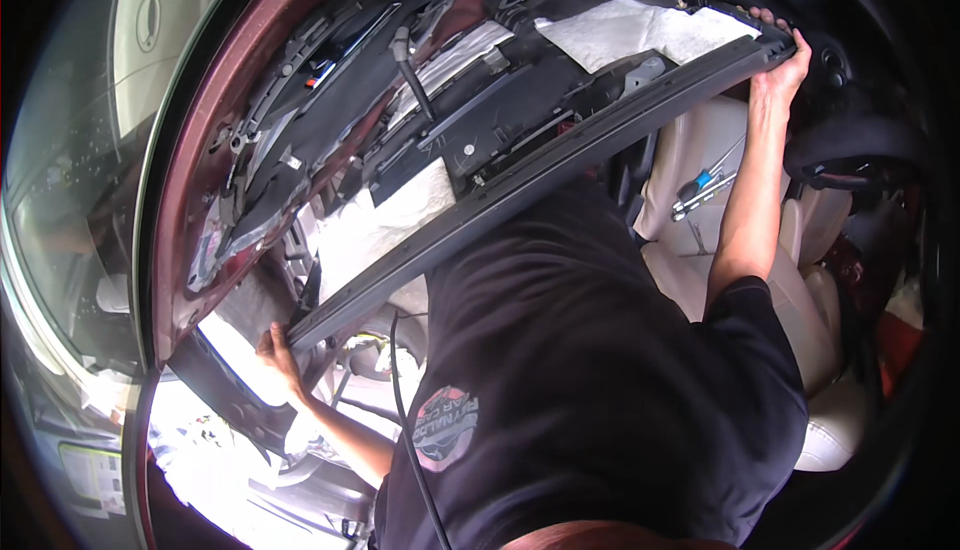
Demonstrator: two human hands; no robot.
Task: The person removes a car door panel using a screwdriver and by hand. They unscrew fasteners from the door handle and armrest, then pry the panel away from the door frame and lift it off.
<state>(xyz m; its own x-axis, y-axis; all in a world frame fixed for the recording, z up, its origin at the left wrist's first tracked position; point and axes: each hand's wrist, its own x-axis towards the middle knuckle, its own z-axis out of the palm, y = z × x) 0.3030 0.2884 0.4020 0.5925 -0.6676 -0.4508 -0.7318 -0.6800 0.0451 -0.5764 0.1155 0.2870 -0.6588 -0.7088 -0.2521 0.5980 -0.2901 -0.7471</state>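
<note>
A long dark plastic car door panel (560, 162) stretches at a slant across the view in front of my body, from lower left to upper right. White felt padding (385, 225) shows on its inner side. My left hand (278, 352) is closed around its lower left end. At the upper right end, my right hand (785, 62) is closed too, its fingers curled over the corner. The panel's underside is hidden. Beyond it lies the dark red car door (190, 200), with black trim and clips showing.
A beige seat (668, 155) bears a blue-handled screwdriver (697, 184) and metal tools (705, 198). A steering wheel (850, 140) is at the right. Window glass (80, 210) curves along the left. A black cable (402, 390) hangs in front of my dark shirt.
</note>
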